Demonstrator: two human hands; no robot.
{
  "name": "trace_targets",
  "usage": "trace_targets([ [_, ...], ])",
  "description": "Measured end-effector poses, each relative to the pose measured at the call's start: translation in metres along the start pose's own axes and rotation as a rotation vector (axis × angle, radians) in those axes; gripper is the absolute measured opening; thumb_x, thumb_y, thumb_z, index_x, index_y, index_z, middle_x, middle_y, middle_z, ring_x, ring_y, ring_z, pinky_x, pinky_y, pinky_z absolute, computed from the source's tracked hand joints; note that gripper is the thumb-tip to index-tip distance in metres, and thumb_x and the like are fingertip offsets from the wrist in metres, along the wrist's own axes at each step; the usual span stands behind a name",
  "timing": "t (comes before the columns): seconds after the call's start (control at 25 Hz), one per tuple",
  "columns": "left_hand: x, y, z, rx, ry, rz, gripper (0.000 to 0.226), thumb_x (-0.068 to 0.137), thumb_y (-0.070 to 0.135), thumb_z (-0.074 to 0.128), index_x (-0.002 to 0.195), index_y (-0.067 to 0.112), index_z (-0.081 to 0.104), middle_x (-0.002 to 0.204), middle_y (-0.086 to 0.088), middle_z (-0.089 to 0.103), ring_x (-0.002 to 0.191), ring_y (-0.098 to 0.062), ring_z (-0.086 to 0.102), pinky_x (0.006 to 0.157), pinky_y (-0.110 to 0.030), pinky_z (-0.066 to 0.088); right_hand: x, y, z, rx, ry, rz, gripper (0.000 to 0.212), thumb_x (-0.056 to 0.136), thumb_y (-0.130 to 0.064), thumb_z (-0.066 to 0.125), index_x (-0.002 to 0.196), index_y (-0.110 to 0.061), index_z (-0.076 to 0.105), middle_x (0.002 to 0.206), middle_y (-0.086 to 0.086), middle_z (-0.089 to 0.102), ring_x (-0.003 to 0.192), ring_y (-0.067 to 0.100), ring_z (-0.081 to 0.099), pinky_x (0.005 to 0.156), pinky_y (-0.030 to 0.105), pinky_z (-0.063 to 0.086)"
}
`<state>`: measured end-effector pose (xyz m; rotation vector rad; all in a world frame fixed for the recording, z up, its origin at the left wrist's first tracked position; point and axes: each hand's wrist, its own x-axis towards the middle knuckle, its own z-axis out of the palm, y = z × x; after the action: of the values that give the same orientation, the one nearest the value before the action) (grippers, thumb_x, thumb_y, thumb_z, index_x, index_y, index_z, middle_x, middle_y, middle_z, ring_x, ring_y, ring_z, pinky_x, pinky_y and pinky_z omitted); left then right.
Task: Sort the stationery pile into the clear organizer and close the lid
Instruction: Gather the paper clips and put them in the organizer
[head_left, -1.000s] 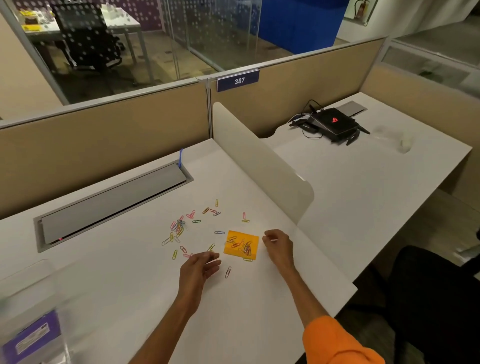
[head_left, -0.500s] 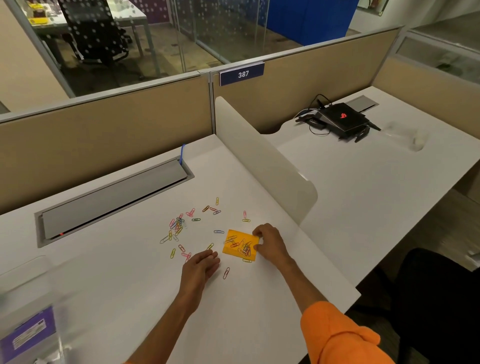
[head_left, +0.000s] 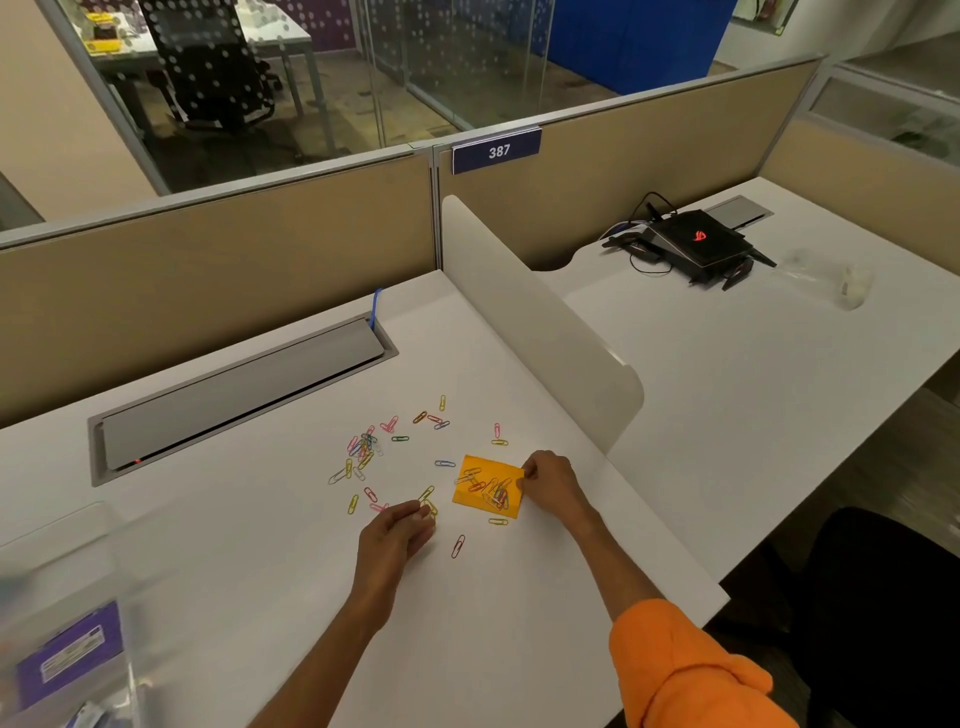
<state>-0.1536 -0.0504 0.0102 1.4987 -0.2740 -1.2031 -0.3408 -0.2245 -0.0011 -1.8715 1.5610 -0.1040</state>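
Observation:
Several coloured paper clips (head_left: 363, 449) lie scattered on the white desk (head_left: 260, 545). An orange sticky-note pad (head_left: 488, 486) lies among them with several clips on top. My right hand (head_left: 550, 483) pinches the pad's right edge. My left hand (head_left: 397, 532) has its fingertips closed on yellow clips (head_left: 428, 506) just left of the pad. The clear organizer (head_left: 57, 623), with a purple label, stands blurred at the desk's near left corner; I cannot tell whether its lid is up or down.
A grey cable tray (head_left: 239, 395) is set into the desk at the back left. A white divider panel (head_left: 540, 317) bounds the desk on the right. Beyond it sit a black router (head_left: 696, 241) and a clear container (head_left: 826, 275). A black chair (head_left: 883, 613) is at the lower right.
My right hand moved left onto the pad's right edge and gripped it. My left hand slid forward and closed its fingers on clips beside the pad.

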Motion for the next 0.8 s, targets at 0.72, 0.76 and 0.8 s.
trace_targets([
  [0.72, -0.012, -0.015, -0.032, 1.129, 0.028, 0.604, 0.042, 0.098, 0.026, 0.053, 0.14, 0.026, 0.05, 0.151, 0.007, 0.044, 0.138, -0.018, 0.044, 0.108, -0.038, 0.041, -0.037, -0.051, -0.018, 0.063, 0.323, -0.298, 0.015, 0.093, -0.008, 0.054, 0.101, -0.004, 0.066, 0.097, 0.008, 0.065, 0.083, 0.014, 0.057, 0.07, 0.019, 0.043],
  [0.76, -0.013, -0.015, -0.034, 1.13, 0.031, 0.617, 0.042, 0.098, 0.026, 0.053, 0.14, 0.027, 0.049, 0.151, 0.007, 0.043, 0.138, -0.018, 0.043, 0.109, -0.038, 0.041, -0.038, -0.053, -0.02, 0.102, 0.339, -0.28, 0.015, 0.094, -0.009, 0.054, 0.102, -0.003, 0.066, 0.097, 0.008, 0.064, 0.083, 0.012, 0.055, 0.071, 0.018, 0.042],
  [0.8, -0.014, -0.015, -0.036, 1.138, 0.033, 0.631, 0.042, 0.098, 0.027, 0.053, 0.14, 0.027, 0.049, 0.152, 0.007, 0.042, 0.139, -0.017, 0.042, 0.109, -0.037, 0.04, -0.039, -0.055, -0.022, 0.149, 0.344, -0.251, 0.016, 0.095, -0.01, 0.054, 0.104, -0.003, 0.065, 0.098, 0.006, 0.064, 0.084, 0.012, 0.055, 0.072, 0.018, 0.042],
])
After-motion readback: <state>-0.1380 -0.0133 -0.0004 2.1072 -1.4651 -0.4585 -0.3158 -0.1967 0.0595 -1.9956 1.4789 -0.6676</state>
